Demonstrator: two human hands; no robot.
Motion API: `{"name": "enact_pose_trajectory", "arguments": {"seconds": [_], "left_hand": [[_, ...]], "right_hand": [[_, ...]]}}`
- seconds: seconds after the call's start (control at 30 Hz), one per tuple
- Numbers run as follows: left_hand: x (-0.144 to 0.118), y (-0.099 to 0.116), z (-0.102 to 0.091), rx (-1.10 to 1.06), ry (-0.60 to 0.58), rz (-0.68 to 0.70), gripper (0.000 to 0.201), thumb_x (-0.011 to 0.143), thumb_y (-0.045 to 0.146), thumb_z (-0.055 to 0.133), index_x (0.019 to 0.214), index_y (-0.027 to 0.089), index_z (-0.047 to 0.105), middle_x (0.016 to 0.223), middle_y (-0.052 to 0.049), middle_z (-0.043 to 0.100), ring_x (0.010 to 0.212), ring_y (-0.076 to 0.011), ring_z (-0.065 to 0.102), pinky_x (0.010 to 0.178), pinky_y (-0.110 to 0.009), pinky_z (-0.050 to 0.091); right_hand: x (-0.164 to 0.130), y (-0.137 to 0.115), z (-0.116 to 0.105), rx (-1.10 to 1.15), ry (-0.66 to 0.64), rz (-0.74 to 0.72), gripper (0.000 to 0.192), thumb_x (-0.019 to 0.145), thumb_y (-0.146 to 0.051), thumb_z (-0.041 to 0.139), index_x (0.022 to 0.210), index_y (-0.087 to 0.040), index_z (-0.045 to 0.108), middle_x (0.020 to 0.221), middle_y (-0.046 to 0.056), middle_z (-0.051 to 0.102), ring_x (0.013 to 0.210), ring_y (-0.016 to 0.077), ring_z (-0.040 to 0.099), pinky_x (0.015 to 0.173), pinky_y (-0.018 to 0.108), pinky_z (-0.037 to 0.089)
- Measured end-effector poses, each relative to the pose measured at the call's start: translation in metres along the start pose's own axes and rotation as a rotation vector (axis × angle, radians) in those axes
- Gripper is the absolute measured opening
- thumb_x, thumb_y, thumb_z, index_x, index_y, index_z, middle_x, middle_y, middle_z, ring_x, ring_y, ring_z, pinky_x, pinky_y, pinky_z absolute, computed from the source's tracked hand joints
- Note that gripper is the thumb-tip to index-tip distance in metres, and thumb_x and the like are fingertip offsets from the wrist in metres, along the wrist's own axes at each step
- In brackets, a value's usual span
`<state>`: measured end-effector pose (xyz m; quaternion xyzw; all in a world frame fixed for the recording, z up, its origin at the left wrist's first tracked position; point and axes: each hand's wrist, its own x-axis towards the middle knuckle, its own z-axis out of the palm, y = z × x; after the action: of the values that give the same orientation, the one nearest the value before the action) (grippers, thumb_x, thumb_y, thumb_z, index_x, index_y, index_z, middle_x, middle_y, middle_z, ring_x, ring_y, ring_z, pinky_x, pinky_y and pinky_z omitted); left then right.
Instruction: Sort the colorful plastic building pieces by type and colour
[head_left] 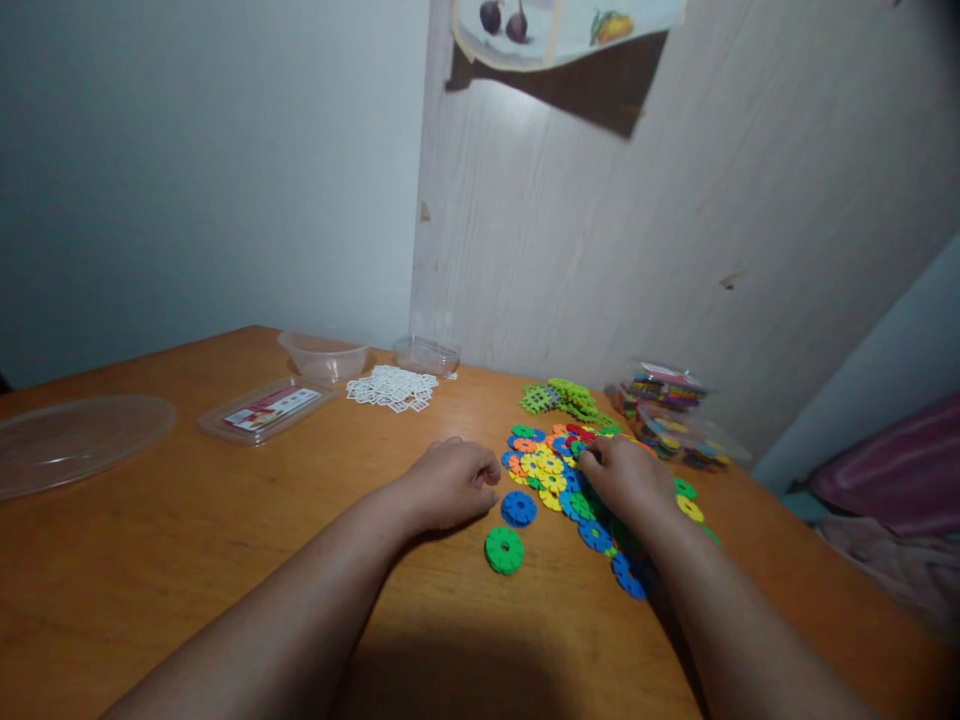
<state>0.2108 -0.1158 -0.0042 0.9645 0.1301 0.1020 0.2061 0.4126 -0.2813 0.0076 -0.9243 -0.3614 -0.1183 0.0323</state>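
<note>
A heap of colourful plastic interlocking discs (551, 470) lies on the wooden table (187, 540). My right hand (626, 475) rests on the heap with its fingertips pinching among the discs near a green one; whether it holds one is unclear. My left hand (450, 480) lies curled on the table just left of the heap, fingers closed, nothing visible in it. A single blue disc (519, 508) and a green disc (504, 550) lie apart in front of the heap, between my hands.
Green square pieces (566, 397) and a clear bag of mixed pieces (671, 415) lie behind the heap. White pieces (391, 387), a clear bowl (325, 355), a small clear box (426, 354), a flat lidded tray (266, 409) and a round clear lid (71, 440) sit left. Wall close behind.
</note>
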Motion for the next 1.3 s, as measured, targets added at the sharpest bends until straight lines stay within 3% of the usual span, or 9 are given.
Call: {"name": "enact_pose_trajectory", "arguments": {"seconds": [0.2, 0.33, 0.5, 0.63, 0.83, 1.13, 1.3], "left_hand": [[0.0, 0.0, 0.0, -0.005, 0.021, 0.009, 0.019, 0.076, 0.028, 0.059, 0.09, 0.022, 0.07, 0.087, -0.003, 0.07, 0.08, -0.0184, 0.059, 0.066, -0.027, 0.039], [0.001, 0.002, -0.001, 0.01, 0.006, 0.004, 0.018, 0.076, 0.027, 0.059, 0.088, 0.021, 0.07, 0.086, -0.003, 0.07, 0.078, -0.018, 0.058, 0.064, -0.026, 0.038], [0.001, 0.0, 0.001, -0.008, -0.012, 0.005, 0.02, 0.075, 0.031, 0.061, 0.09, 0.022, 0.07, 0.086, -0.002, 0.069, 0.077, -0.0174, 0.058, 0.062, -0.025, 0.036], [0.0, -0.001, 0.002, -0.042, -0.033, 0.024, 0.026, 0.076, 0.038, 0.064, 0.095, 0.023, 0.071, 0.086, 0.0, 0.07, 0.078, -0.0172, 0.058, 0.063, -0.025, 0.036], [-0.001, 0.0, 0.001, -0.069, -0.063, 0.03, 0.035, 0.075, 0.051, 0.068, 0.097, 0.024, 0.071, 0.084, 0.0, 0.069, 0.077, -0.0167, 0.058, 0.064, -0.025, 0.036], [-0.002, 0.004, 0.0, -0.037, -0.067, 0.06, 0.034, 0.079, 0.053, 0.066, 0.099, 0.028, 0.076, 0.086, 0.0, 0.071, 0.079, -0.0169, 0.059, 0.065, -0.025, 0.035], [-0.003, 0.005, -0.002, -0.027, -0.057, 0.071, 0.032, 0.081, 0.052, 0.064, 0.099, 0.029, 0.077, 0.084, 0.0, 0.07, 0.079, -0.0177, 0.058, 0.065, -0.025, 0.034]], "right_hand": [[-0.002, 0.011, -0.01, 0.037, 0.112, 0.055, 0.039, 0.095, -0.042, 0.038, 0.091, -0.023, 0.071, 0.095, 0.013, 0.073, 0.084, 0.0268, 0.066, 0.057, 0.031, 0.03], [-0.003, 0.014, -0.008, 0.457, 0.133, 0.047, 0.03, 0.091, -0.043, 0.046, 0.082, -0.021, 0.065, 0.077, 0.009, 0.068, 0.074, 0.0233, 0.06, 0.058, 0.03, 0.031], [-0.016, -0.006, -0.004, 0.816, -0.192, -0.082, 0.038, 0.091, -0.049, 0.046, 0.069, -0.021, 0.058, 0.06, 0.0, 0.061, 0.051, 0.0128, 0.049, 0.048, 0.024, 0.032], [-0.027, -0.023, -0.006, 1.147, -0.527, -0.066, 0.026, 0.083, -0.041, 0.058, 0.069, -0.019, 0.058, 0.061, 0.001, 0.065, 0.047, 0.0093, 0.047, 0.044, 0.021, 0.03], [-0.03, -0.032, 0.004, 1.126, -0.66, -0.053, 0.016, 0.079, -0.034, 0.061, 0.071, -0.019, 0.06, 0.058, 0.001, 0.065, 0.044, 0.0087, 0.047, 0.04, 0.019, 0.031], [-0.034, -0.039, 0.005, 1.138, -0.675, -0.052, 0.011, 0.075, -0.031, 0.064, 0.072, -0.022, 0.058, 0.06, -0.001, 0.066, 0.047, 0.0114, 0.054, 0.045, 0.023, 0.041], [-0.034, -0.035, -0.001, 1.129, -0.66, -0.059, 0.01, 0.074, -0.031, 0.062, 0.074, -0.023, 0.056, 0.06, -0.002, 0.065, 0.046, 0.0117, 0.053, 0.044, 0.023, 0.038]]}}
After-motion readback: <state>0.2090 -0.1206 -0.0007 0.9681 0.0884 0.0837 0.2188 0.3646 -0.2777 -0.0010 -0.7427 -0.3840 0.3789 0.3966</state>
